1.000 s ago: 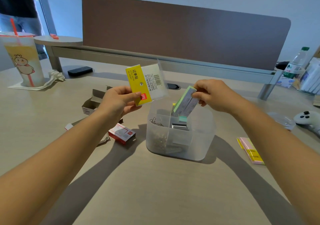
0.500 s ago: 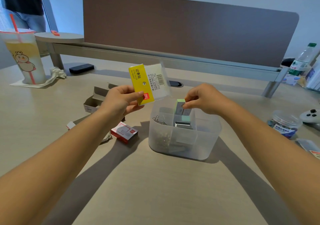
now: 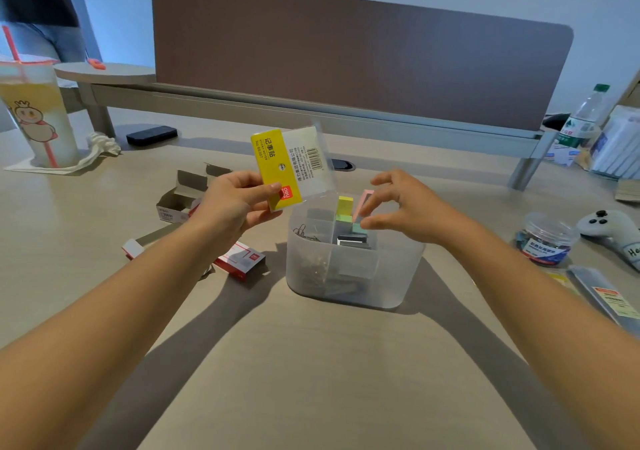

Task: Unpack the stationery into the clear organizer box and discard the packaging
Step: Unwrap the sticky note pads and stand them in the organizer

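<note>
The clear organizer box (image 3: 349, 276) stands in the middle of the desk. Yellow, green and pink sticky note pads (image 3: 345, 207) stand upright in a back compartment, with staples in front and clips at the left. My left hand (image 3: 235, 204) holds the empty yellow and clear sticky note package (image 3: 291, 169) up, left of the box. Just above the box's right rim hovers my right hand (image 3: 401, 204), fingers spread and empty, fingertips close to the pads.
Opened cardboard boxes (image 3: 187, 193) and a red staple box (image 3: 240, 261) lie left of the organizer. A drink cup (image 3: 34, 117) stands far left. At the right are a jar of clips (image 3: 545, 242), a game controller (image 3: 613, 231), flat packets (image 3: 606, 297) and a water bottle (image 3: 583, 117).
My right hand pushed the sticky note pads down into the box, then let go and lifted off with fingers spread. My left hand kept holding the package.
</note>
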The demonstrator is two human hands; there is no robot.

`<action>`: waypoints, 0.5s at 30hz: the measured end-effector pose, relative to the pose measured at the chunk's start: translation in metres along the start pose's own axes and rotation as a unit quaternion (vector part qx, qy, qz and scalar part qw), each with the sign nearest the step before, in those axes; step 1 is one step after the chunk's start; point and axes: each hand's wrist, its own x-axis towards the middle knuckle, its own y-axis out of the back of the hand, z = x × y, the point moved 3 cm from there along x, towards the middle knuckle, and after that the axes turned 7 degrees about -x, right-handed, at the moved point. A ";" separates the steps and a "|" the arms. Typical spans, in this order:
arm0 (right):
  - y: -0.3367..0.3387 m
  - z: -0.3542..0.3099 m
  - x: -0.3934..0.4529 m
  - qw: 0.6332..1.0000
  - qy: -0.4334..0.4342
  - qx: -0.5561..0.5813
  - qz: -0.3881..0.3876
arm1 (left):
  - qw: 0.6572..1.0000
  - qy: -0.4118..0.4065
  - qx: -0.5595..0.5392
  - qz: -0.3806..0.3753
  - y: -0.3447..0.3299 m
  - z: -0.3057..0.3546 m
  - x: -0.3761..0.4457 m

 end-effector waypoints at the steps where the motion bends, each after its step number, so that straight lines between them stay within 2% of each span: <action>1: -0.002 -0.001 0.000 1.000 -0.002 -0.014 -0.011 | 1.000 -0.001 0.001 0.000 0.000 0.000 -0.001; 8: -0.012 -0.004 0.006 0.982 -0.013 -0.166 -0.088 | 1.000 0.000 0.002 0.009 0.002 0.000 -0.004; 15: -0.011 -0.003 0.008 0.990 -0.025 -0.113 -0.076 | 1.000 0.002 0.005 0.010 0.002 0.000 -0.003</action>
